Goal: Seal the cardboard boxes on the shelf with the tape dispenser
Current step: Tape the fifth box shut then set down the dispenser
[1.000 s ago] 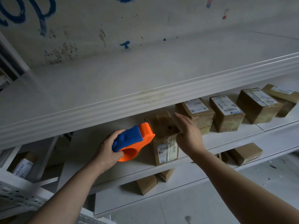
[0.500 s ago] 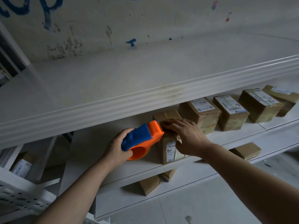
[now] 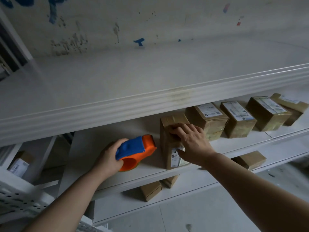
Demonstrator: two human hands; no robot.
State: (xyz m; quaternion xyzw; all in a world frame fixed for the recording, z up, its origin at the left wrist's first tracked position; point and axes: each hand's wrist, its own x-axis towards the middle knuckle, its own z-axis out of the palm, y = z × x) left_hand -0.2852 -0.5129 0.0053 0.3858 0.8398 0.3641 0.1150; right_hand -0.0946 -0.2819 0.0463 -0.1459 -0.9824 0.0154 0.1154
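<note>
From my remote seat I see the left hand (image 3: 108, 158) wrapped around the tape dispenser (image 3: 137, 149). The thumb lies over its blue top and the fingers are curled under the orange body, a firm full grip. The dispenser's orange nose points away from the palm toward the right hand and sits just short of the upright cardboard box (image 3: 167, 139), with a narrow gap between them. Its underside rests on or just above the middle shelf (image 3: 93, 148); I cannot tell which.

The right hand (image 3: 192, 144) is draped over the top front edge of that box. The fingers are bent onto the closed top flaps and the thumb is spread down the front face beside a white label (image 3: 175, 156), so the box is held between them.

Beyond the right hand's knuckles, a row of four more labelled boxes (image 3: 237, 119) runs along the same shelf, close to one another. Below both wrists, on the lower shelf (image 3: 192, 183), lie three plain brown boxes (image 3: 150, 190). Outboard of the left forearm, a labelled box (image 3: 20, 163) sits on a neighbouring rack. Above both hands, the upper shelf (image 3: 117, 81) meets a wall with blue marks (image 3: 138, 41).
</note>
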